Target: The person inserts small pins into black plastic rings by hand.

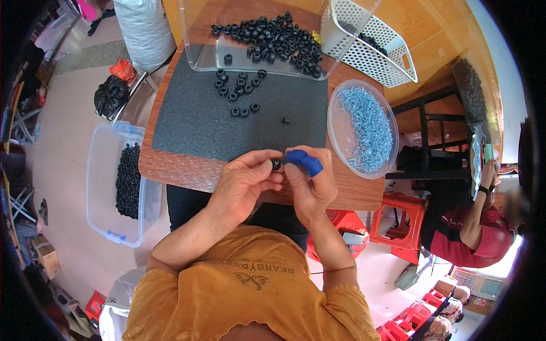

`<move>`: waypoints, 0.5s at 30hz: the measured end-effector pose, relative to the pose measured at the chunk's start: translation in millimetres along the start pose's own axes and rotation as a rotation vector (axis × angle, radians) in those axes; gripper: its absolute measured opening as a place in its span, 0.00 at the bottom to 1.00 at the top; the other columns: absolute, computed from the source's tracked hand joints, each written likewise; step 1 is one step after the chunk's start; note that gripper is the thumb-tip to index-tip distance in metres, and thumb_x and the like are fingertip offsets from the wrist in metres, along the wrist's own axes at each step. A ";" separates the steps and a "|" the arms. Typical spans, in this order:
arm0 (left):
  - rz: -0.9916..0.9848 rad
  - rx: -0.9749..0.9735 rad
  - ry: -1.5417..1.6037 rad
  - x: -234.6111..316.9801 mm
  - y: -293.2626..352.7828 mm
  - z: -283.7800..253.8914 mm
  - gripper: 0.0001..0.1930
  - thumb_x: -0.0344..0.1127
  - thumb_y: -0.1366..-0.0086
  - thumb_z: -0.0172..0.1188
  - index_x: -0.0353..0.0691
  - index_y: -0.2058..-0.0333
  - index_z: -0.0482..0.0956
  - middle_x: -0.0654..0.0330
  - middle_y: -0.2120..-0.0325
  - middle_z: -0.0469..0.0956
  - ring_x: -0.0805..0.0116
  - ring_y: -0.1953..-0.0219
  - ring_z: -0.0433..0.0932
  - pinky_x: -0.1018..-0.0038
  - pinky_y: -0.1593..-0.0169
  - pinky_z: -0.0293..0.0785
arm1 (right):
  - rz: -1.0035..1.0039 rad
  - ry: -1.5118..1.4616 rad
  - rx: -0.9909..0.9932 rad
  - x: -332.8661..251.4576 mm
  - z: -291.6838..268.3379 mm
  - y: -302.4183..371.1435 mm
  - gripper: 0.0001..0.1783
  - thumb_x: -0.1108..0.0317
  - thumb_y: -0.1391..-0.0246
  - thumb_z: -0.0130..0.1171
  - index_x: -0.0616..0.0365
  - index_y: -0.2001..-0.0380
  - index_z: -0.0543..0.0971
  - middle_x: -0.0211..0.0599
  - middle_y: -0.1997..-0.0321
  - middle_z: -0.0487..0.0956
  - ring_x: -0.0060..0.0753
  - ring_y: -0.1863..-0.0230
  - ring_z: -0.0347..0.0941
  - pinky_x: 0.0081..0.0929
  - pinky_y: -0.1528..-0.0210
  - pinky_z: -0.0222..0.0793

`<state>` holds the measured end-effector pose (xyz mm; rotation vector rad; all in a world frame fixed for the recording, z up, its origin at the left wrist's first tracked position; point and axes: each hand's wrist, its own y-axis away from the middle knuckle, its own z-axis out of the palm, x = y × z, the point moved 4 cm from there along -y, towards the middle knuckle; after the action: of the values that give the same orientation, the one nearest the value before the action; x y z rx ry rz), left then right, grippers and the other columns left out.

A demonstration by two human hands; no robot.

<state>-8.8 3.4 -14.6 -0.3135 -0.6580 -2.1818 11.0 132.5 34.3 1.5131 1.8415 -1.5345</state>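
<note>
My left hand (233, 184) pinches a small black ring-shaped part (276, 164) between thumb and fingertips, just past the near edge of the table. Close against it, my right hand (313, 193) has its thumb and forefinger pressed together; whatever they grip is too small to make out. Blue wrapping (304, 161) covers fingers of that hand. Beyond both hands lies a dark grey mat (187, 113) with several loose black ring-shaped parts (239, 90) on its far half. A tiny dark piece (286, 120) rests alone on the mat, nearer to me.
A clear box (199, 63) at the back holds a heap of black parts. Right of the mat sit a round tub (336, 136) of small bluish pieces and a white perforated basket (347, 45). Floor: clear bin (99, 187) left, red stool (401, 219) right. Another person (478, 233) works at far right.
</note>
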 end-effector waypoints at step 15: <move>0.043 -0.020 -0.033 15.2 -0.3 -14.2 0.11 0.29 0.36 0.52 0.32 0.57 0.73 0.55 0.67 0.76 0.71 0.70 0.75 0.74 0.63 0.73 | -0.335 0.575 -0.298 64.3 30.6 -59.0 0.08 0.78 0.67 0.62 0.62 0.77 0.76 0.41 0.66 0.75 0.45 0.65 0.67 0.36 0.65 0.67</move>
<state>-18.7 -14.0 -19.9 -0.3721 -0.6427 -2.1470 -75.4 147.2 4.8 1.6721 2.6173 -0.9177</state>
